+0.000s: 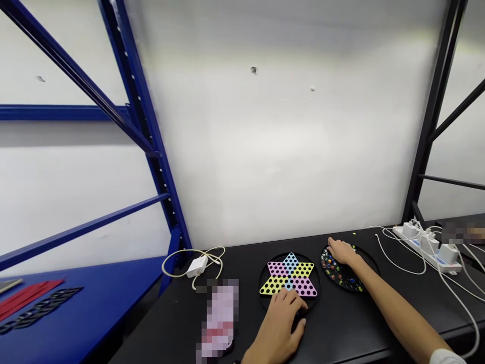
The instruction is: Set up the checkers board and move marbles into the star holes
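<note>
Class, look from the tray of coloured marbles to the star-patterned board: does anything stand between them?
Nothing visible stands between the marbles and the star-patterned board except the two tray rims, with black tabletop between. The left hand covers the board's near tip, so that part is hidden.

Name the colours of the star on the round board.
The star is pink, yellow and light blue with black dots, seen best in the head view.

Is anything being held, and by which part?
Can't tell: the left hand over the star board and the right hand at the marble tray hide any grip.
</note>
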